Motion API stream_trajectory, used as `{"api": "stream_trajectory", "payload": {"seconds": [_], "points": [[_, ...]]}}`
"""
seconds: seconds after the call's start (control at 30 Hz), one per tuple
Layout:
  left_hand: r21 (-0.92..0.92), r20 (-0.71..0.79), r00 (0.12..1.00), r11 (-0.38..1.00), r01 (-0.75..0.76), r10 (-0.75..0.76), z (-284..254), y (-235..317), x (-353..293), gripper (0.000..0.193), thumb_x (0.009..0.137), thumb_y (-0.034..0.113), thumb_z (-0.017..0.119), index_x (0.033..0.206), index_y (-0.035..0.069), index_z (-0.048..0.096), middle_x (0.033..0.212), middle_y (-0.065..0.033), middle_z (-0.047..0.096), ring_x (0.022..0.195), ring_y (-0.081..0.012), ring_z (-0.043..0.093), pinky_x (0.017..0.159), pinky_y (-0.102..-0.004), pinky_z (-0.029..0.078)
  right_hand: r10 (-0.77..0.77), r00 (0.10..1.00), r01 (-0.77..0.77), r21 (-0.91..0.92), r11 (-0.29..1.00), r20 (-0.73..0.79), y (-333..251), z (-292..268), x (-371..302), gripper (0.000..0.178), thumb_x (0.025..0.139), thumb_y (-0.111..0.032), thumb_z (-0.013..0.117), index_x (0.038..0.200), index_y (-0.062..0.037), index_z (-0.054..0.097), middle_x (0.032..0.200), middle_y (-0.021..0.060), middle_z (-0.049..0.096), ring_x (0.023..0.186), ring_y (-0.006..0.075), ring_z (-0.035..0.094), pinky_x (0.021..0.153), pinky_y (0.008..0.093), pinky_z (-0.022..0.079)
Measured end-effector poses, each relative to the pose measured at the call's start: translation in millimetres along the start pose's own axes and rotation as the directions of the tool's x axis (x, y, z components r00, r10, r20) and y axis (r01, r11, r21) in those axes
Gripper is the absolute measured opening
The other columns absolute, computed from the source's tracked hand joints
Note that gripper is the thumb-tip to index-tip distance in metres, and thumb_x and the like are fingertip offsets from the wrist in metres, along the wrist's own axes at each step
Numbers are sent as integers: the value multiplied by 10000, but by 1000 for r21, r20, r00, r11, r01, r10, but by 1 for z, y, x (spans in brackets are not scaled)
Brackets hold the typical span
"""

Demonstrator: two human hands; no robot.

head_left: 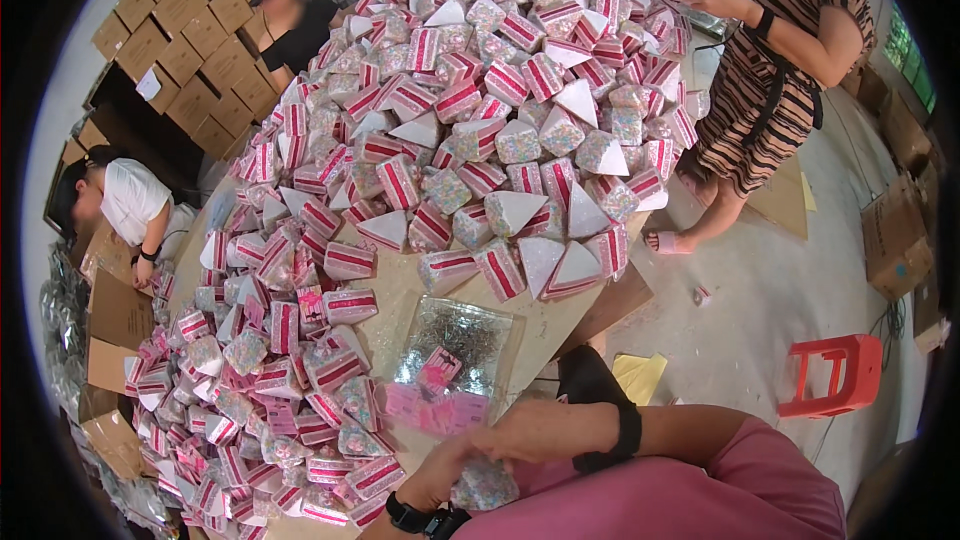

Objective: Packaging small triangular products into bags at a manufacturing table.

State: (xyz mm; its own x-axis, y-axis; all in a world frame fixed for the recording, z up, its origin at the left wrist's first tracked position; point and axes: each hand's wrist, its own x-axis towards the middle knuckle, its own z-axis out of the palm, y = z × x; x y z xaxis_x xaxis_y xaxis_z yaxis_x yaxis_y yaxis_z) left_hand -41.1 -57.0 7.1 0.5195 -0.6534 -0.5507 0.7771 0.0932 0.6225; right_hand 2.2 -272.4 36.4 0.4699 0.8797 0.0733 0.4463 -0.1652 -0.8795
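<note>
Close to my body, my left hand (pixel 442 468) is closed around a cake-slice ornament (pixel 484 486) with a speckled, glittery top. My right hand (pixel 535 430) reaches across from the right, its fingers pinched together at the ornament's upper end. What those fingers pinch is hidden. Just beyond my hands lie pink cards (pixel 445 412) on the table, overlapping the near edge of a shallow clear tray (pixel 512 345). Thin silvery strands (pixel 455 325) fill the tray, and a pink printed tag (pixel 439 370) rests on them.
A large heap of wrapped cake-slice ornaments (pixel 505 85) covers the far table (pixel 405 285); another pile with pink tags (pixel 300 380) lies at left. One person (pixel 780 60) stands far right, two others (pixel 135 200) are at left. A red stool (pixel 832 377) and cartons (pixel 897 235) stand right.
</note>
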Motion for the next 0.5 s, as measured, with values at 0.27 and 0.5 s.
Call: {"api": "stream_trajectory", "payload": {"seconds": [0.27,0.5], "points": [[335,-85,996,942,-6,37,20,22,-5,324,964,221,365,949,-2,600,874,-67,629,841,-167,564,822,-283,427,158,983,-131,258,957,-89,8,11,2,164,865,-151,517,965,-28,474,736,151,657,725,346,656,623,427,504],[395,-179,979,918,-18,96,25,22,-5,287,945,177,386,929,1,612,860,-63,624,835,-161,551,804,-285,417,208,974,-172,313,934,-87,5,10,5,121,897,-135,487,924,-18,472,715,142,654,689,313,661,600,384,501]]}}
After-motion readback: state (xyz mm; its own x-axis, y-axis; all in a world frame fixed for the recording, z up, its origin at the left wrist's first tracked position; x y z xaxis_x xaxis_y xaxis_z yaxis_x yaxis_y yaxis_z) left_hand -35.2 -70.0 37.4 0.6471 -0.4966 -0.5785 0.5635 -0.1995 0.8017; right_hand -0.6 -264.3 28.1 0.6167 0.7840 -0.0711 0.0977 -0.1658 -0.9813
